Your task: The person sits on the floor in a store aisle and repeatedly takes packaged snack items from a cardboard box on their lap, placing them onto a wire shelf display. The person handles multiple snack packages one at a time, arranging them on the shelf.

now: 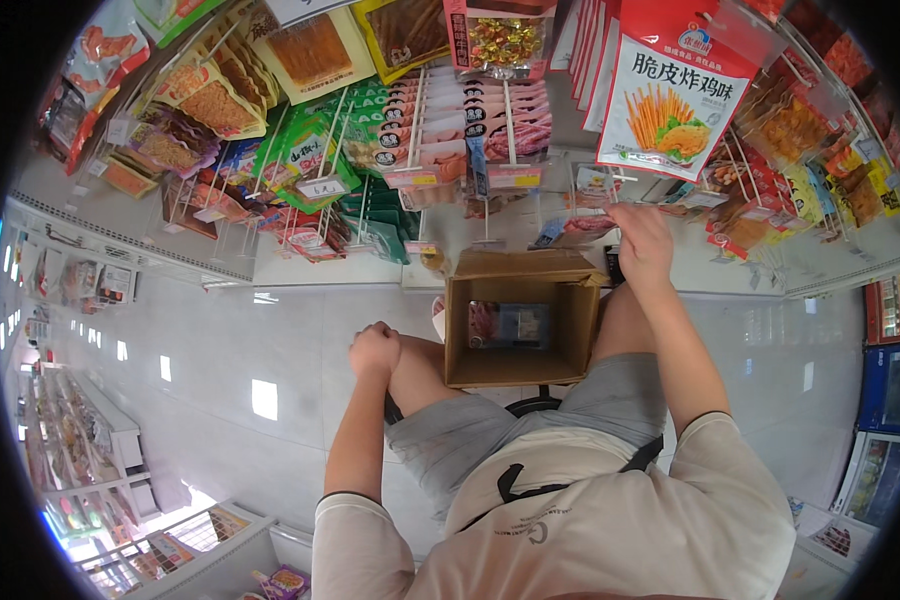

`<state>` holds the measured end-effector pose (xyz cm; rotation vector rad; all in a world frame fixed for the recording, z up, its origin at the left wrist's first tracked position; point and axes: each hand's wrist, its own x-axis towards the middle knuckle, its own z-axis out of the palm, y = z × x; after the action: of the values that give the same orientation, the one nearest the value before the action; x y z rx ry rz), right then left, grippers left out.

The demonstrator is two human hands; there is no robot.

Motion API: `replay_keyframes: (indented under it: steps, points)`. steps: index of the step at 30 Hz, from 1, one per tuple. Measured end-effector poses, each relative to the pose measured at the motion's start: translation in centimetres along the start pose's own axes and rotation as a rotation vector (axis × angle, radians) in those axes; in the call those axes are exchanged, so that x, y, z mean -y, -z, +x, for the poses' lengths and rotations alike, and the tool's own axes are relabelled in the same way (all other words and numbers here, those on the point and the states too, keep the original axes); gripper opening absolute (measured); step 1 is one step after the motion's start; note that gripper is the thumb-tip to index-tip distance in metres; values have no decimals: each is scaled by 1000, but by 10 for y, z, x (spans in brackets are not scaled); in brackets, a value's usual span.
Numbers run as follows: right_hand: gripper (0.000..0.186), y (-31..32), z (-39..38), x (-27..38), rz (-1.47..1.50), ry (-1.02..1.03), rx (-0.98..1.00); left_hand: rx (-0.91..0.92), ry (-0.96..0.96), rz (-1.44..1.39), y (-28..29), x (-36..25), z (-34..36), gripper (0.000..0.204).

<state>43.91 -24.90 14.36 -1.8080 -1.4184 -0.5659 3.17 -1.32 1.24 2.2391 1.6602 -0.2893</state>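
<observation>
My right hand [644,240] reaches up to the lower hooks of the snack rack. Its fingers are closed at the edge of a small reddish snack packet [585,230] by a hook; part of the grip is hidden. On my left knee rests my left hand [375,350], its fingers curled in with nothing seen in them. Between my knees stands an open cardboard box [459,335]. At its bottom lies a flat pack [510,325] with a dark reddish part and a blue-grey part.
Hanging snack bags fill the rack ahead, among them a large red and white bag [672,95] above my right hand and green packets [305,150] at left. Hooks and price tags jut out. Another shelf [100,430] stands at far left, with blue-framed cabinets [888,390] at far right.
</observation>
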Motion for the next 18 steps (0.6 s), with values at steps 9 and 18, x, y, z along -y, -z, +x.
replay_keyframes:
  steps: [9,18]
  points:
    - [19,-82,16,-25,229,-309,355,-52,-41,45,-11,8,4,35]
    - [23,-111,79,-42,539,-440,695,-55,-8,31,-14,13,7,34]
